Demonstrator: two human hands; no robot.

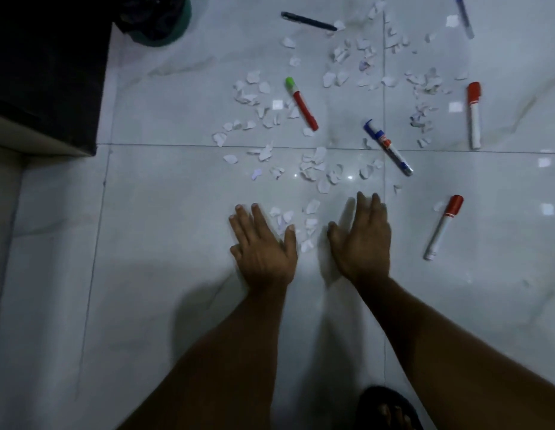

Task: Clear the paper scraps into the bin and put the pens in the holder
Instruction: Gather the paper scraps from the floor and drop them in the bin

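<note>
- The left hand (263, 246) is laid flat on the floor tiles (145, 243) just below the middle of the frame, fingers straight and spread, with nothing held.
- The right hand (361, 240) is set just to its right, fingers straight and close together, likewise empty; its outline is slightly blurred.
- The paper scraps (310, 225) are strewn from between the two hands up through the centre and toward the upper right. A small cluster lies between the hands, just beside the left thumb.
- The scraps are judged very light, thin and limp. On glossy tile they are likely to slide and flutter, so they are better swept together with flat palms and scooped as a heap than pinched singly.
- Six pens are seen:
  - a dark pen (308, 21) at the top centre
  - a clear blue-capped pen (464, 15) at the top right
  - a green-capped marker (302, 103) at centre
  - a blue-clipped pen (389, 148) right of centre
  - a tall red-capped marker (474, 116) at the right
  - a slanted red-capped marker (444, 226) at lower right, near the right hand
- The pens are judged stiff, light and round, apt to roll on the smooth floor. Each is best taken at mid-barrel between thumb and fingers.
- What is taken to be the bin (177, 29), green-rimmed with a dark liner, is partly seen at the upper left, well apart from the hands. No holder is in view.
</note>
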